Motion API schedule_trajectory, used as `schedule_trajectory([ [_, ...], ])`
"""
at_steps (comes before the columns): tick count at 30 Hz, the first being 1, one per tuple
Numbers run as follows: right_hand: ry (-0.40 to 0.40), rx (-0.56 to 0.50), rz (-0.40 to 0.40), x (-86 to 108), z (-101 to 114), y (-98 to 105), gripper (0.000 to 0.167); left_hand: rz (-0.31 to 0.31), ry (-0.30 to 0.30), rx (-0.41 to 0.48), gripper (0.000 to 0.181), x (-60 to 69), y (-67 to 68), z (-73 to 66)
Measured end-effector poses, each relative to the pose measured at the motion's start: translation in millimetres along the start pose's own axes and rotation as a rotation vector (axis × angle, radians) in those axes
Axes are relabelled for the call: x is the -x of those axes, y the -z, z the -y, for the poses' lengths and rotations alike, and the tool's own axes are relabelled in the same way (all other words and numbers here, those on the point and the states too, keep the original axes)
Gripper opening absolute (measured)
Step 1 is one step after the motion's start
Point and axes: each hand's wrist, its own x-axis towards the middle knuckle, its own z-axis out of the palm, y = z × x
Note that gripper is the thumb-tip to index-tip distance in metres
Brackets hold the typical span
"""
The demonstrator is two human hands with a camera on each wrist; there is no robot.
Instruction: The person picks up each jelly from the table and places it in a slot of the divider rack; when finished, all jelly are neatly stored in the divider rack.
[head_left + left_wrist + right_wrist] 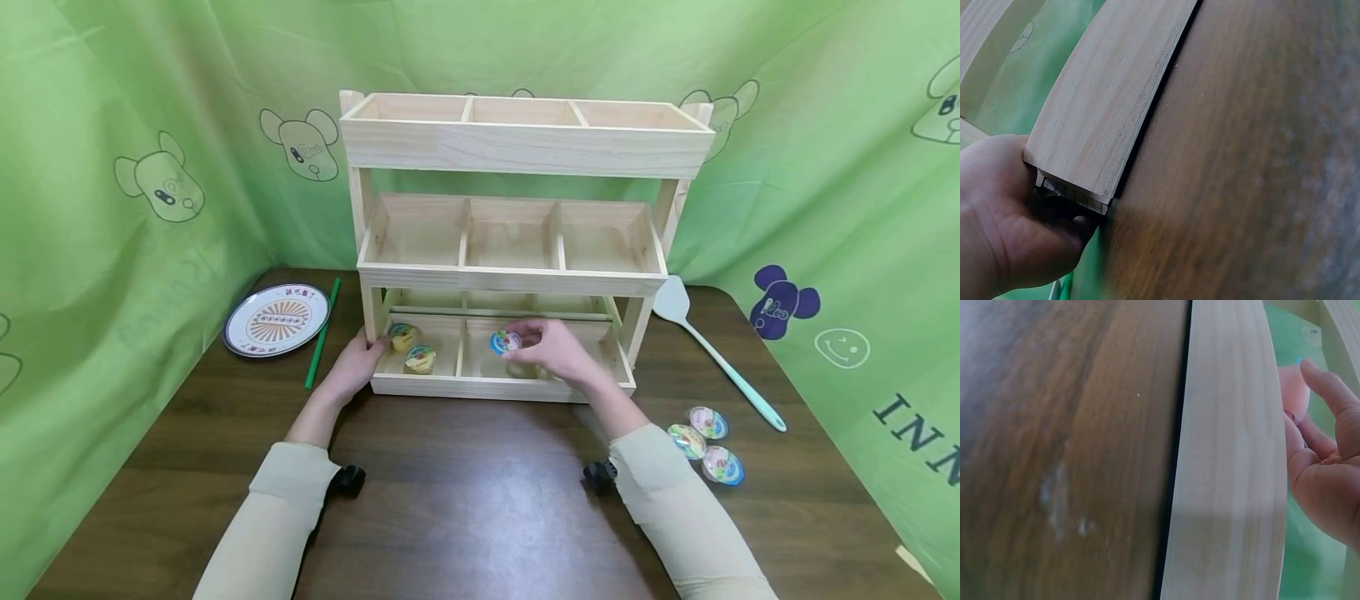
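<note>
A three-tier wooden shelf [525, 150] stands on the table, each tier split into compartments. At the left end of its bottom tray [502, 389], my left hand [352, 367] grips the side; in the left wrist view the hand [1010, 219] curls round that tray end. My right hand [553, 350] pinches a small jelly cup [505, 342] with a blue-edged lid over the bottom middle compartment. In the right wrist view the tray's front board partly hides the right hand [1329, 456]. Two yellow jelly cups [420, 360] lie in the bottom left compartment.
Right of the shelf lie several jelly cups, including one with a blue rim [723, 466], and a pale spatula [712, 354]. On the left are a round patterned plate [278, 321] and a green stick [322, 333]. Green printed cloth [150, 100] hangs round the table.
</note>
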Motion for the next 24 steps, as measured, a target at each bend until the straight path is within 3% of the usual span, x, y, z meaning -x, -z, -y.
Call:
schedule_trajectory([
  [7,-0.014,0.011,0.004,-10.2,0.2,-10.1,0.05,-0.005,0.01,-0.005,0.064,-0.2,0.2,0.8],
  [24,0.06,0.104,-0.006,-32.0,-3.9,-29.5,0.048,-0.005,-0.005,0.006,0.064,0.8,-0.6,-0.4],
])
